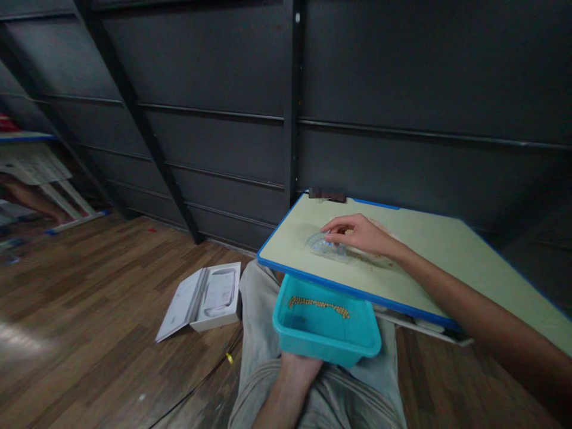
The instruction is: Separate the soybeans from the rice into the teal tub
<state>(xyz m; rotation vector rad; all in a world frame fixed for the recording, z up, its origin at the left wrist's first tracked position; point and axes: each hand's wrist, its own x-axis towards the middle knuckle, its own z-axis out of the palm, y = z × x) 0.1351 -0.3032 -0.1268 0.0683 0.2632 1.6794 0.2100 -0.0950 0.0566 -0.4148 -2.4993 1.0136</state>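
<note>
Seemingly for steadiness, the tub (319,347) is propped by the left hand (300,366), grip hidden, while clear plastic (328,247) is pinched by the right hand (363,233).

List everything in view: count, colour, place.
Near desk: one, pale green, blue-edged, right
Basin: one, turquoise, below desk edge
Bean-like grains: many, tan, in basin, on desk
Protractor-like plastic: one, clear, on desk
Phone-like object: one, dark, far desk edge
Open box: one, white, left floor
Cable: one, black, floor
Floor: one, brown, below
Wall: one, dark grey, behind
Far desk: one, pale, left
Another person's limb: one, bare, far left
Trousers: pair, grey, lap
Left hand: one, bare, under basin
Right hand: one, bare, over near desk
</note>
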